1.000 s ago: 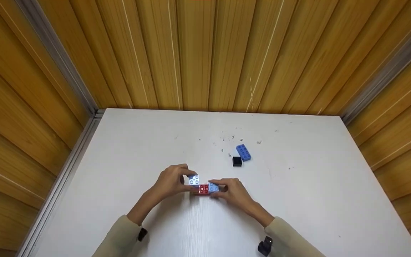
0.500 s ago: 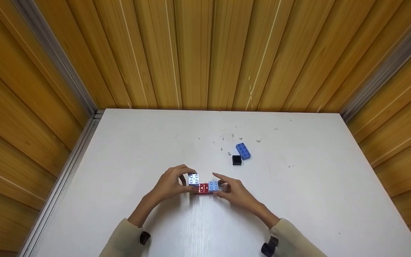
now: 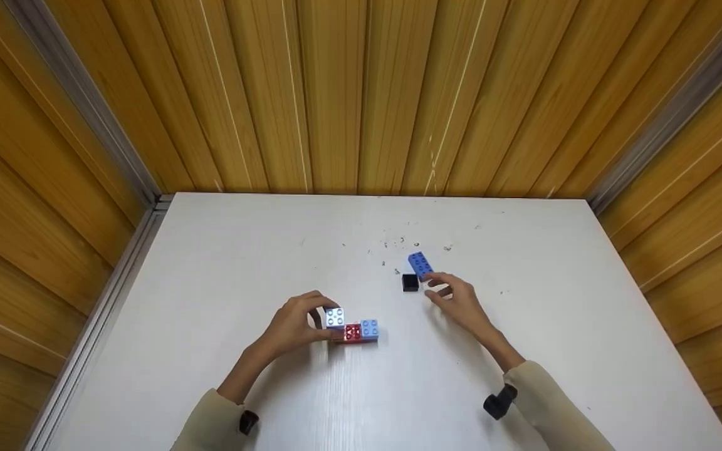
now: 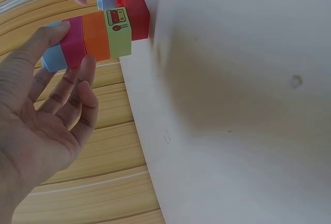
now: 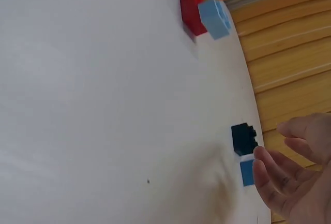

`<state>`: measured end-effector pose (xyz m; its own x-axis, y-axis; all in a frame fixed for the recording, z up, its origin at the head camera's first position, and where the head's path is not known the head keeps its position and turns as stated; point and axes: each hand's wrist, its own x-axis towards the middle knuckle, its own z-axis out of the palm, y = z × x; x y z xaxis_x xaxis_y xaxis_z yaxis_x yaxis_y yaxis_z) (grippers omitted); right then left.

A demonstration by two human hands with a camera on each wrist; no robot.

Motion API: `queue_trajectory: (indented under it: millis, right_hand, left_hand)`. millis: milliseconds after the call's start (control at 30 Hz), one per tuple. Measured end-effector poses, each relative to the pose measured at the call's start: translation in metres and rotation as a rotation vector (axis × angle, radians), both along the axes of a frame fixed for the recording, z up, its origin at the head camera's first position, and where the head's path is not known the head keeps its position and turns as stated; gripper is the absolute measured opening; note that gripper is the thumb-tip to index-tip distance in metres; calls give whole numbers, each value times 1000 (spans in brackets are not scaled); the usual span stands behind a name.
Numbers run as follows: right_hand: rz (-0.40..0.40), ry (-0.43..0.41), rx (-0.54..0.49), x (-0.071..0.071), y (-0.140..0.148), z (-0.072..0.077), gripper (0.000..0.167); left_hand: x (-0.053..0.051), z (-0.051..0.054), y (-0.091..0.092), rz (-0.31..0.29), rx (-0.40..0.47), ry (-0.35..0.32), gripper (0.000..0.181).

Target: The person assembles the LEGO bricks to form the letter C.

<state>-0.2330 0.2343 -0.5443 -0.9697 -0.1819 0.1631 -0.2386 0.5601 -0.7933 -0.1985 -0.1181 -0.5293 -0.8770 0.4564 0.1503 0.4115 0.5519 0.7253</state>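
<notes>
Booth (image 3: pixel 329 94): a small work stall, more lab than home; what building it stands in, I can't tell from here.
Panels (image 3: pixel 22 188): ribbed, wood-look, closing in three sides around us.
Posts (image 3: pixel 85 94): grey metal, in both far corners.
Table (image 3: pixel 242 250): plain white top running to the far panels, specked here and there.
Cuffs (image 3: pixel 214 416): a black camera (image 3: pixel 499 403) on each.

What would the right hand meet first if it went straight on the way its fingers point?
Probably the black square plastic brick, just ahead of the right hand in the head view. Depth is unclear, so the blue rectangular plastic brick beside it could be touched first.
</notes>
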Motion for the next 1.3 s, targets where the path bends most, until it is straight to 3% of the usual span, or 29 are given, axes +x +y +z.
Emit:
queue_trajectory:
  millis: [167,433,700,1000,1300]
  right_hand:
    - [-85,84,44,-18,9,-12,38]
    - [-39,69,113,-30,14,-33,46]
    - [-66,-5,174,-32,14,-26,47]
    - [-154,-3,188,-33,9,-21,30]
    - [-202,16,231,-28,9,-21,31]
  left_hand:
    - [-2,0,1,-7,-2,2,39]
    - [1,-3,0,1,13,-17,35]
    - [0,-2,1,-13,46,-14,34]
    - [0,0,2,2,17,-31,32]
    - [0,1,1,4,22,-21,33]
